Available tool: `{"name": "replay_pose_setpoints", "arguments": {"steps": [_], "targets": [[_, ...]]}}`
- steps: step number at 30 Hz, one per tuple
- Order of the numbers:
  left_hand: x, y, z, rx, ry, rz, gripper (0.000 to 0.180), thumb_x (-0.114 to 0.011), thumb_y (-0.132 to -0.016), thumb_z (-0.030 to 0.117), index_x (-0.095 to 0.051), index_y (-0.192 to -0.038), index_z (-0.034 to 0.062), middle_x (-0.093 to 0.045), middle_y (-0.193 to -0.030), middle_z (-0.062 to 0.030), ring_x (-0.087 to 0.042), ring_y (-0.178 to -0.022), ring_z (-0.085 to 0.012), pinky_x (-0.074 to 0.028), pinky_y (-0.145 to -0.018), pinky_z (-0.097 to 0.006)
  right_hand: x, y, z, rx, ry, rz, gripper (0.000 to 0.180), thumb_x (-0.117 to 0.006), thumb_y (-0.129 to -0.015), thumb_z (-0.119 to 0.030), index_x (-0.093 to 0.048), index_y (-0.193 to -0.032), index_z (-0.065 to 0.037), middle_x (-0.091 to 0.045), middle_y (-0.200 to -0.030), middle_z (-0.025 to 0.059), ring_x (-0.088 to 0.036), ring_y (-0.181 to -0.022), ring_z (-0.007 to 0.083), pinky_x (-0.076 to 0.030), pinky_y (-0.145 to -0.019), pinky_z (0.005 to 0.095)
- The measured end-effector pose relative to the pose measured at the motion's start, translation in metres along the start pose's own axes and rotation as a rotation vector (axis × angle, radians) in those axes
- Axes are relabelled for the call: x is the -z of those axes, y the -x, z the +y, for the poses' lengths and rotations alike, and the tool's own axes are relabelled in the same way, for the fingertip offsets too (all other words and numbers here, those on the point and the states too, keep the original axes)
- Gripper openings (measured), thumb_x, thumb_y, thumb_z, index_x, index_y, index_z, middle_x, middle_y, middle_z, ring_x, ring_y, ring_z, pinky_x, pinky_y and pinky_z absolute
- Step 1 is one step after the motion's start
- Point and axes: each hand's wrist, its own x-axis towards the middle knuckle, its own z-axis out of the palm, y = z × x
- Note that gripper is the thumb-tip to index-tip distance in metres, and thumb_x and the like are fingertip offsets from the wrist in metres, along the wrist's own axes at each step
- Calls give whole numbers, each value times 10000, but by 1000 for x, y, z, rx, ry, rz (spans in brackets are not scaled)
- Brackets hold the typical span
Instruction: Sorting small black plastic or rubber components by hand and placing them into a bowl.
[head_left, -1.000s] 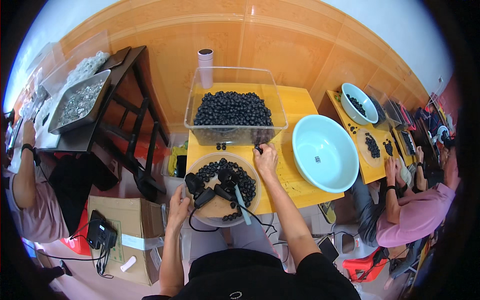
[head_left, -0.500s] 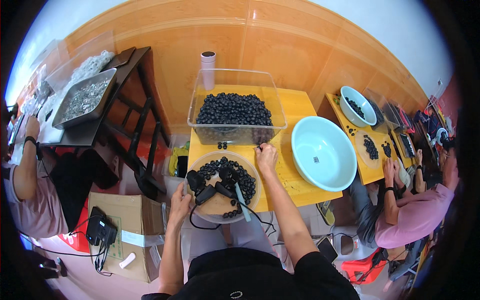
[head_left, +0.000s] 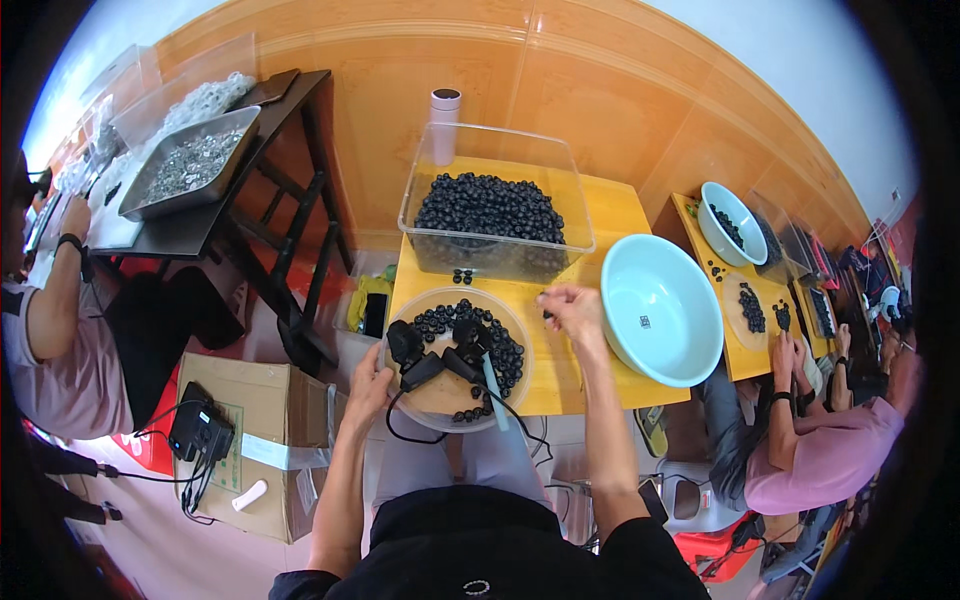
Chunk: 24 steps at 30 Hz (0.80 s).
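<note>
My left hand [head_left: 368, 385] grips the left rim of a round shallow tray [head_left: 437, 396] that holds several small black round parts [head_left: 500, 351], a black handheld device with a cable [head_left: 432, 362] and a pale blue tool [head_left: 491, 377]. My right hand [head_left: 571, 306] hovers over the yellow table [head_left: 566, 375] to the right of the tray, fingers pinched on one small black part [head_left: 547, 314]. Behind the tray stands a clear plastic bin [head_left: 495, 216] heaped with the same black parts. Two loose black parts [head_left: 462, 275] lie in front of the bin.
A large light blue basin [head_left: 660, 308] sits at the table's right end. A cardboard box [head_left: 262, 440] with a black charger stands on the floor at the left. A dark rack [head_left: 205, 215] carries a metal tray of silver parts. Other people sit at left and right.
My right hand has drawn back from the front of the clear bin to the right of the tray, holding a small black part. My left hand stays on the tray's rim.
</note>
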Motion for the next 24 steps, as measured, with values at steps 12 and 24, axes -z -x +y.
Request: {"name": "replay_pose_setpoints", "arguments": {"steps": [12,24], "targets": [[-24,-20,5,62,203,-136,468,-438,-779,10,-479,-1242,59,-581,-876,-30,-556,-676,-109,-448,-529,-233,6,-58,-117,834,422,468,267,-628,-820,-232,-638,-920,15,-620,-775,141,-591,-733,251,-461,-697,368],[-56,-23,87,-234,-168,65,363,-637,-733,49,-577,-1087,-8,-587,-817,-80,-550,-622,-121,-459,-561,-249,6,98,32,404,370,73,145,-660,-764,-108,-667,-862,-2,-613,-757,139,-588,-627,236,-466,-585,330]]}}
